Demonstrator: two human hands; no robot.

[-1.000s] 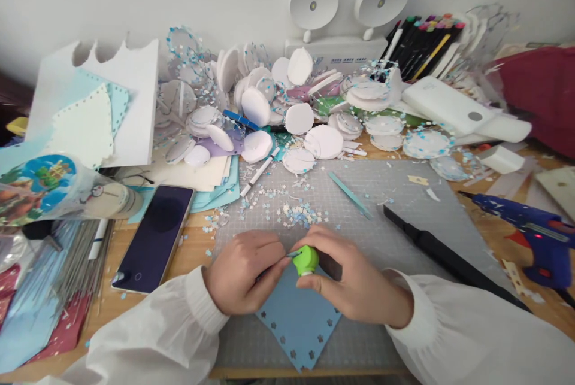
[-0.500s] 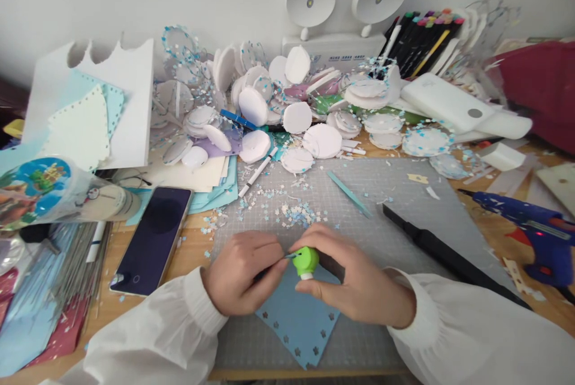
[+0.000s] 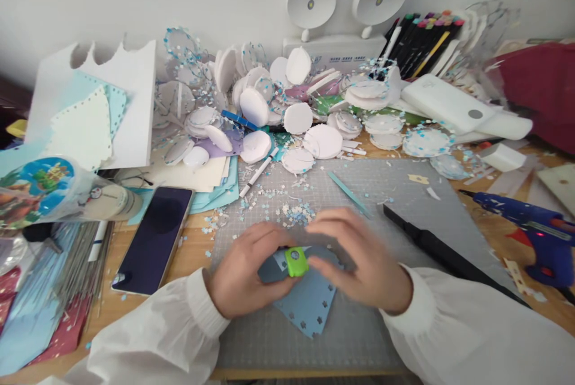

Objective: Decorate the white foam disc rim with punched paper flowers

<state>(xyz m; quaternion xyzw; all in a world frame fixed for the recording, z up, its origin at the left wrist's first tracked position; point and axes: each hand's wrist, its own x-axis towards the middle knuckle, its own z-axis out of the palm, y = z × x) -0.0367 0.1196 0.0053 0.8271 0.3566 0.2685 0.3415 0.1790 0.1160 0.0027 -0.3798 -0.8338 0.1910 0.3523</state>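
Note:
Both hands meet over a grey cutting mat (image 3: 395,205) at the desk's front. My left hand (image 3: 245,274) holds a blue paper sheet (image 3: 309,304) whose edges are punched with small flower holes. My right hand (image 3: 359,265), blurred with motion, grips a small green paper punch (image 3: 296,261) that is clamped on the sheet's upper part. The sheet is lifted and tilted off the mat. Small blue and white punched flowers (image 3: 294,212) lie scattered just beyond my fingers.
A dark phone (image 3: 155,238) lies left of the mat. A long black tool (image 3: 444,253) and a blue glue gun (image 3: 530,223) lie at the right. Several white foam discs (image 3: 299,118), markers (image 3: 426,38) and a white lamp unit (image 3: 336,44) crowd the back. Paper stacks fill the left.
The blue sheet has been raised and turned, its lower corner lifting off the mat. The green punch has tipped over onto its side, and my right hand has moved up over it.

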